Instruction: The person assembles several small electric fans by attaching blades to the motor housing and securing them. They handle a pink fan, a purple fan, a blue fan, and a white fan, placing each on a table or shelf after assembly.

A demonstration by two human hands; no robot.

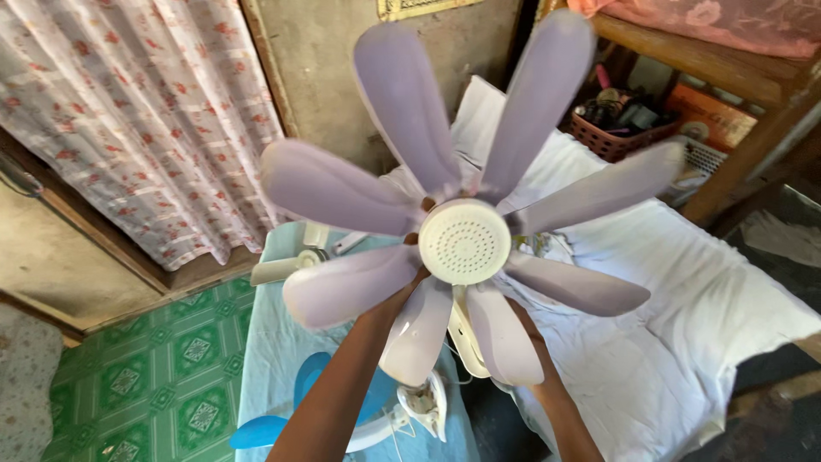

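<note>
Hands (419, 282) grip unclear behind pale lilac fan (464, 242); yellow rectangular sign (423, 8) on wall above.

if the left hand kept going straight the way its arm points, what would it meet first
The left hand already reaches up behind the white hub of the lavender fan blades, so it would likely meet the hub's back first; depth is unclear.

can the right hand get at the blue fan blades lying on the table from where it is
Probably not right away. The right hand is up behind the pale purple fan, seemingly holding it, and the blue fan blades lie low on the left, under the left arm, which crosses the way.
</note>
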